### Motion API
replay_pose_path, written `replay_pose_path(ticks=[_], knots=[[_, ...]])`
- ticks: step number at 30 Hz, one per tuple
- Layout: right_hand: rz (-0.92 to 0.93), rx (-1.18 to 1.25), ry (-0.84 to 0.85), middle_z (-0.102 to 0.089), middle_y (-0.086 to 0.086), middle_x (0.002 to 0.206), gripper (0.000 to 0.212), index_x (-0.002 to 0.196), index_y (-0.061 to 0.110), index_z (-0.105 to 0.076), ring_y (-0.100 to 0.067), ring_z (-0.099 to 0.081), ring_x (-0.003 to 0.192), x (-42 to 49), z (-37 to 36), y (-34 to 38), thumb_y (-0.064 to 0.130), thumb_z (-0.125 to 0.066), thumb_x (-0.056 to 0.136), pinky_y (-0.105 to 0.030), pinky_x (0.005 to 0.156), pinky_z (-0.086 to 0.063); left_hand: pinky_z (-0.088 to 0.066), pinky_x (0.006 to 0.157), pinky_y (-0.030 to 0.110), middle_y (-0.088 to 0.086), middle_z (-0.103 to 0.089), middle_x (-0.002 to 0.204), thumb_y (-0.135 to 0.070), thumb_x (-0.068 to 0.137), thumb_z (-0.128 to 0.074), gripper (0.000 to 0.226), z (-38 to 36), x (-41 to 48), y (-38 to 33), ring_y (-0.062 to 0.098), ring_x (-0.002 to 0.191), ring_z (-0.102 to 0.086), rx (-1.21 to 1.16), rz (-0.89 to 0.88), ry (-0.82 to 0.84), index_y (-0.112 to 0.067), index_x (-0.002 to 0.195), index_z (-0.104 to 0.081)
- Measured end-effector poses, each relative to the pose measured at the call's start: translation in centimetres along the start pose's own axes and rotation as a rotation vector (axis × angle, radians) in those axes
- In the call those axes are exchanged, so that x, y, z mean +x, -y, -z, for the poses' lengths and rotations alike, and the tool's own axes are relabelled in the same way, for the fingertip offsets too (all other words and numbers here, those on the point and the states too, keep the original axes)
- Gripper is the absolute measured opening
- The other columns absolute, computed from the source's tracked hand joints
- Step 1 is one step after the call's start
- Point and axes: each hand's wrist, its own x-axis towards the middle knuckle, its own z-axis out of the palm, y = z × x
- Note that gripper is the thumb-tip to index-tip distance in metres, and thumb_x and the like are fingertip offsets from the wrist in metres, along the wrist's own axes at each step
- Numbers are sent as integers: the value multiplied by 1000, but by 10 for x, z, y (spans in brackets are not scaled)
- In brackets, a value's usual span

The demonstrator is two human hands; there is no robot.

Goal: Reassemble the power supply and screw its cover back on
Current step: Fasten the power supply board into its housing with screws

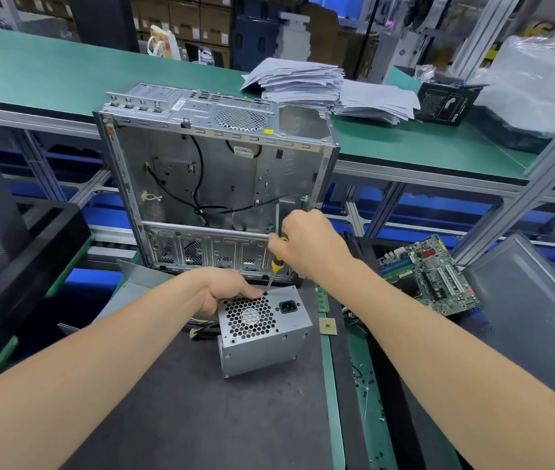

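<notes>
Grey steel power supply (pixel 264 329), centre frame | screwdriver (pixel 276 264) clenched in right grip (pixel 306 242), shaft slanting down-left onto its top edge | left grip (pixel 226 290) apparently holds that edge beside tip

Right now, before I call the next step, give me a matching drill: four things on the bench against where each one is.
1 screwdriver
2 motherboard
3 paper stack
4 power supply

a under the left hand
b far green bench
c in the right hand
d right of the mat

Pairs: 1-c, 2-d, 3-b, 4-a
</notes>
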Motion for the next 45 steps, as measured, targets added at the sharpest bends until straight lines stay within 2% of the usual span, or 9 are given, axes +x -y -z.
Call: replay_pose_path(ticks=[6,11,19,23,29,32,34,41,45], knots=[[174,-44,84,-53,-4,70,53,79,12,-57,-26,-55,69,-3,14,4,61,-53,101,-38,57,-48,-51,108,50,16,-71,126,-17,97,-72,35,0,-1,0,32,120,-67,17,-20,-16,-1,128,-67],[621,-118,309,-60,9,107,12,106,26,-64,-16,-58,99,-8,33,-2,18,-68,98,-41,86,-52,-49,110,52,17,-70,129,-15,98,-70,30,0,-1,1,33,122,-66,2,-22,-17,-1,124,-69],[338,-16,146,-62,5,78,25,93,20,-60,-19,-60,79,-3,16,-1,43,-63,102,-37,65,-53,-48,111,50,16,-64,136,-16,96,-72,37,0,3,1,34,128,-60,44,-28,-60,-1,130,-65],[24,-28,3,-45,-2,69,57,72,15,-43,-27,-48,65,-2,-3,8,64,-54,99,-33,50,-29,-57,83,36,4,-68,116,-18,99,-69,16,-1,1,1,19,105,-67,100,-41,-72,-11,112,-72],[219,-79,-14,-59,0,78,54,84,18,-57,-27,-59,74,-5,3,10,69,-46,99,-35,58,-40,-44,115,49,12,-63,140,-16,99,-69,26,0,2,3,30,131,-58,72,-69,-62,-6,123,-69],[547,-78,221,-56,9,110,10,107,29,-60,-16,-58,94,-6,21,2,37,-62,101,-38,76,-50,-50,110,46,11,-65,133,-15,98,-70,26,0,2,2,28,125,-61,71,-77,-78,-8,123,-68],[608,-43,299,-59,8,109,11,106,26,-65,-14,-57,98,-5,25,-1,17,-67,98,-36,84,-51,-57,93,36,5,-67,123,-17,98,-70,21,1,3,2,22,113,-65,118,-90,-77,-12,118,-71],[337,110,181,-66,10,81,11,95,25,-65,0,-56,77,-4,12,-3,19,-75,94,-22,60,-38,-63,63,30,1,-81,86,-16,99,-68,13,3,6,2,13,71,-78,101,-64,-26,-12,110,-74],[282,150,133,-67,8,82,12,95,25,-64,-7,-61,75,-8,10,1,17,-73,94,-31,62,-52,-58,49,23,-4,-79,75,-18,100,-68,8,2,2,0,7,61,-74,126,-69,-35,-16,104,-75]])
